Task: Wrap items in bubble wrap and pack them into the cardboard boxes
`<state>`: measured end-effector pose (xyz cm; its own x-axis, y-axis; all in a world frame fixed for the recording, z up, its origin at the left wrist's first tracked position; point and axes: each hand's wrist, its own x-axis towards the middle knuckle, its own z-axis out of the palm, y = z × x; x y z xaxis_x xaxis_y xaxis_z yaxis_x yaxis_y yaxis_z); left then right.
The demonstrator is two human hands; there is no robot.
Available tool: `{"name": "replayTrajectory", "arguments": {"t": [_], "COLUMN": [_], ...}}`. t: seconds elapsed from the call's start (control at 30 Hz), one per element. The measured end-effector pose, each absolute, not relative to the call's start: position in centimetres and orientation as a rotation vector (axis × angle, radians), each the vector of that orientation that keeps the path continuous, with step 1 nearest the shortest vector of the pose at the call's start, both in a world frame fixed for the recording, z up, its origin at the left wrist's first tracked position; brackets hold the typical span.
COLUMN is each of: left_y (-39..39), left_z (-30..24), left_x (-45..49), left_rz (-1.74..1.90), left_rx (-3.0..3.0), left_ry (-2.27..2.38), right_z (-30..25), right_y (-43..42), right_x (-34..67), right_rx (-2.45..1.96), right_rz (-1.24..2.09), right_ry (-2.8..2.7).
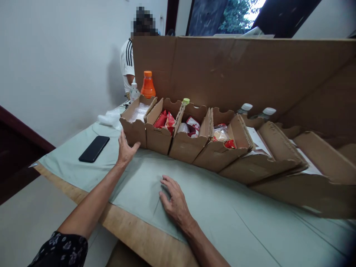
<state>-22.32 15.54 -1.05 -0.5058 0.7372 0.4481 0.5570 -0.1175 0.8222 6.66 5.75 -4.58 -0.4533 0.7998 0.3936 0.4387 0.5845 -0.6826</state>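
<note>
My left hand (pixel 126 149) is at the front of the leftmost cardboard box (pixel 134 133), thumb and fingers apart; whether it touches the cardboard I cannot tell. That box has clear plastic packaging (pixel 139 112) inside. Over the pale green cloth (pixel 147 167) my right hand (pixel 175 200) hovers or rests, with nothing in it and its fingers loosely spread. Beside the first box, a second cardboard box (pixel 158 140) contains red packets (pixel 164 120). A third box (pixel 185 148) has a red-and-white packet (pixel 193 126) in it. Left of my left hand lies a black phone (pixel 94 149).
More cardboard boxes (pixel 258 170) continue the row rightward, some with white papers (pixel 258 142). Behind stand an orange bottle (pixel 148 86), a clear bottle (pixel 134 92) and a tall cardboard panel (pixel 222 70). A person (pixel 128 61) is beyond it. The wooden table edge (pixel 133 230) runs nearest me.
</note>
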Motion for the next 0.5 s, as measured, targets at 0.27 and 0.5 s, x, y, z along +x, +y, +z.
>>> {"name": "replayTrajectory", "arguments": {"t": [0.27,0.5], "left_y": [17.0,9.8], "left_z": [-0.5,-2.3], "left_x": [-23.0,-18.6], "left_rz": [1.697,1.494], "left_rx": [1.382,1.461], "left_ry": [1.985,1.922], "right_z": [-4.4,-4.1], "right_y": [6.0,6.0], "right_x": [6.7,6.5], "right_rx": [-0.971,-0.948], "right_rz": [0.629,0.597], "right_ry": [-2.083,-2.099]}}
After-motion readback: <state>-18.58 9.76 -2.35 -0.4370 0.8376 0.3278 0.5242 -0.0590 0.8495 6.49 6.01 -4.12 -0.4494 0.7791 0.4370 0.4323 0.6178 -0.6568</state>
